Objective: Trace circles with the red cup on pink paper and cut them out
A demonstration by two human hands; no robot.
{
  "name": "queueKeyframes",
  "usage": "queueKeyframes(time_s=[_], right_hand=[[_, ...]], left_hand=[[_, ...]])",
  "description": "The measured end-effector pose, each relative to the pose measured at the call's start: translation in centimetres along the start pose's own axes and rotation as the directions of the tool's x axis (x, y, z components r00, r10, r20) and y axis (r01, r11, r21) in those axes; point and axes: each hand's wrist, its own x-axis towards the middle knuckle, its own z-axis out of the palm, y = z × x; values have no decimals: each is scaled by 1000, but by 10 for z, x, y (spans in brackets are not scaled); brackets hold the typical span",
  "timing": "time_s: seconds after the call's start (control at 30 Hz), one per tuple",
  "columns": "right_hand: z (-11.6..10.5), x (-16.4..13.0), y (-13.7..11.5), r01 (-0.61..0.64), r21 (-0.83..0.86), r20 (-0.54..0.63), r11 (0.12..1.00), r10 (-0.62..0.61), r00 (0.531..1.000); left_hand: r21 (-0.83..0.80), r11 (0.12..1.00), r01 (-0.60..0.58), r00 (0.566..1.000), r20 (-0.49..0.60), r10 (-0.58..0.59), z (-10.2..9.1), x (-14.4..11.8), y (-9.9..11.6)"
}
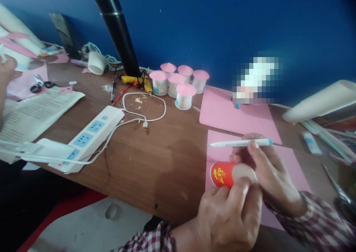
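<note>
The left hand (228, 216) is clamped on a red cup (222, 173) lying on its side, mouth toward the left, over the near pink sheet (294, 174) at the near right of the table (167, 152). The cup's round tan base faces the person, and the left thumb presses against it. The right hand (271, 178) is closed around a white pen (240, 143), held nearly level just above the cup with its tip pointing left.

The cup is round and rests on its side, so it could roll or twist under the thumb if the grip slackens, and any mark made on it would then go crooked. The pen tip sits close to the left fingers, so a slip could streak ink across skin or onto the pink sheet instead. Pressing hard on the thin wall may dent it.

Farther off, a second pink sheet (236, 115) lies beyond the first, and six pink-topped cups (179, 83) cluster at the far middle; they are well apart from the hands. A power strip (91, 131) and its loose white cable (144, 113) lie to the left, and a sweeping elbow could snag that cable. Scissors (338, 189) lie at the right edge near the right sleeve, where the forearm could brush them.
</note>
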Motion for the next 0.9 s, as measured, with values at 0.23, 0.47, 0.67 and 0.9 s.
queueKeyframes(time_s=[0.23,0.47,0.67,0.9], right_hand=[[-2,1,3,-3,7,14,1000,3,1000],[-4,2,7,-2,25,46,1000,1,999],[-3,4,6,22,11,38,1000,-23,999],[-5,4,4,57,-53,49,997,-54,997]], left_hand=[[-9,1000,14,1000,27,-14,2,0,1],[15,1000,5,1000,21,-5,-1,4,0],[20,1000,-6,1000,20,5,0,2,0],[63,997,47,998,35,-50,-1,5,5]])
